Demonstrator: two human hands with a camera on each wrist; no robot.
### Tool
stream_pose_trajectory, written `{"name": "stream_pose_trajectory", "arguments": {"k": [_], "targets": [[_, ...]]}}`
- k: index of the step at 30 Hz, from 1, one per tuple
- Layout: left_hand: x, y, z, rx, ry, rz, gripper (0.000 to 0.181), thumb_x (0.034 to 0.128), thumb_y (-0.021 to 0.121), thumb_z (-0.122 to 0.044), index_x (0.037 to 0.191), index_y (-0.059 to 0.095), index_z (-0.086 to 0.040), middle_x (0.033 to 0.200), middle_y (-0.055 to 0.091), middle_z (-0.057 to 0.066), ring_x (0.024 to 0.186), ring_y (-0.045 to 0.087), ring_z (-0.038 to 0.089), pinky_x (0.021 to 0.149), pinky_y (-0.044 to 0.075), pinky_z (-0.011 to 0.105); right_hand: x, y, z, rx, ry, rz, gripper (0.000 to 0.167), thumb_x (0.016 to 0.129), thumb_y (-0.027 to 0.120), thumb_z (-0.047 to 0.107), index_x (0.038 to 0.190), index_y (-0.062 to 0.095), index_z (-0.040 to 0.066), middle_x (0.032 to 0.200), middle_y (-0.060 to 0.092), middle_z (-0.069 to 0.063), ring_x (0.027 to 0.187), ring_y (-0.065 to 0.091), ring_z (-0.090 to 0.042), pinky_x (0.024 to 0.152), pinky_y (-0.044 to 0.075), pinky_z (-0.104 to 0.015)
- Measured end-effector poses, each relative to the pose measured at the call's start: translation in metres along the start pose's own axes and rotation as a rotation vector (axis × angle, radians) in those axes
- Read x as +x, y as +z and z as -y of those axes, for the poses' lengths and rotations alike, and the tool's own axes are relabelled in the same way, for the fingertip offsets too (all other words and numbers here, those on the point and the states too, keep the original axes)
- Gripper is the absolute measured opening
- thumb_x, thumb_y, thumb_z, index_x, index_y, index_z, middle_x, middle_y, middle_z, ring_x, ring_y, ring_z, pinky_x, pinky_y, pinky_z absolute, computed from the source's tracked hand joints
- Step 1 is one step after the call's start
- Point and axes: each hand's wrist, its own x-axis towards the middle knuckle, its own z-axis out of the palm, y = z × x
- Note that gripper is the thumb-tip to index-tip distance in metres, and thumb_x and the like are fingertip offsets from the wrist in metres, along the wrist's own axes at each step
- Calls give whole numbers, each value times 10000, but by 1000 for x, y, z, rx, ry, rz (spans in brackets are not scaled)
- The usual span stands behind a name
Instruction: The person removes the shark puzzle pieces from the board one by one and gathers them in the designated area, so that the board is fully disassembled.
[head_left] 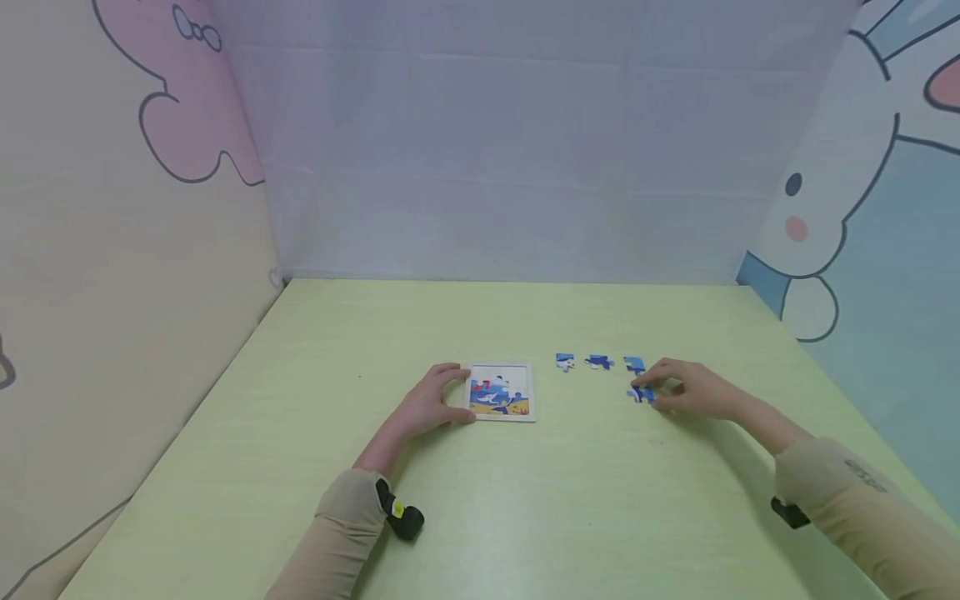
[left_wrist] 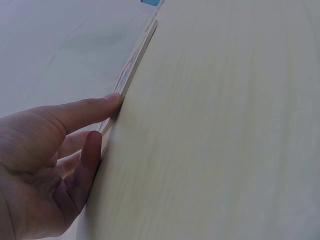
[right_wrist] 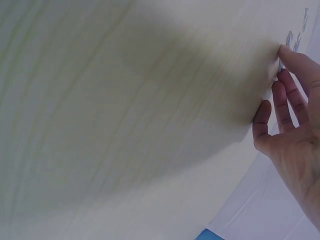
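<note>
Your left hand holds the puzzle tray at its left side, fingers spread wide from near corner to far. Over to the right, your right hand has its fingers narrow, pinching a blue piece at the table, just near of the rightmost of three loose pieces!

The head camera looks forward and down over the table, far enough back to take in the left hand, the right hand and the far wall. Each wrist camera sits close, low and tilted: the left shares the puzzle frame, edge-on, with the head view; the right shares the puzzle pieces.
</note>
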Motion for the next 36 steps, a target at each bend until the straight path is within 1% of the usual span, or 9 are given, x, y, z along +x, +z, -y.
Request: {"name": "stream_pose_trajectory", "arguments": {"k": [6, 11, 14, 25, 28, 31, 36], "targets": [[-1, 0, -1, -8, 1, 0, 752, 789, 832, -251, 1453, 493, -149, 1597, 328, 90, 1492, 290, 352, 1204, 261, 565, 0, 1, -1, 0, -5, -4, 346, 884, 729, 174, 1226, 696, 130, 1180, 666, -92, 1071, 613, -281, 888, 538, -478], [-1, -1, -1, -12, 1, 2, 752, 789, 832, -252, 1453, 493, -151, 1598, 327, 90, 1490, 293, 353, 1203, 262, 565, 1, 3, -3, -14, 3, -9, 349, 881, 733, 168, 1227, 697, 146, 1177, 670, -64, 1065, 612, -256, 884, 534, -436], [-1, -1, -1, -7, 4, 1, 756, 786, 833, -255, 1452, 493, -148, 1598, 326, 92, 1487, 298, 354, 1202, 266, 562, 1, 3, -3, -15, 7, -6, 359, 874, 733, 150, 1231, 693, 146, 1182, 669, -58, 1070, 612, -253, 891, 529, -434], [-1, 0, -1, -9, 1, 11, 757, 787, 834, -257, 1455, 492, -154, 1601, 322, 87, 1485, 305, 344, 1199, 281, 552, -2, 1, -1, 23, 39, 37, 441, 840, 762, 164, 1269, 661, 134, 1256, 631, -117, 1168, 570, -335, 966, 482, -550], [-1, 0, 0, -4, -4, 13, 762, 787, 834, -260, 1458, 488, -160, 1605, 317, 79, 1494, 291, 340, 1204, 271, 551, -2, -3, 2, 18, 37, 55, 479, 824, 782, 195, 1279, 651, 124, 1253, 636, -121, 1162, 577, -338, 972, 482, -568], [-1, 0, 0, -3, -6, 5, 765, 786, 834, -258, 1460, 485, -158, 1606, 315, 78, 1499, 282, 339, 1207, 262, 554, 2, -9, 4, 3, 23, 64, 508, 825, 786, 212, 1296, 631, 101, 1251, 637, -123, 1151, 585, -337, 961, 489, -582], [-1, -1, -1, -4, -4, 7, 768, 786, 833, -261, 1462, 484, -162, 1608, 313, 78, 1503, 274, 337, 1211, 253, 554, 16, -24, 12, 1, 18, 52, 519, 841, 774, 173, 1321, 604, 74, 1274, 623, -145, 1159, 572, -358, 950, 485, -621]]}}
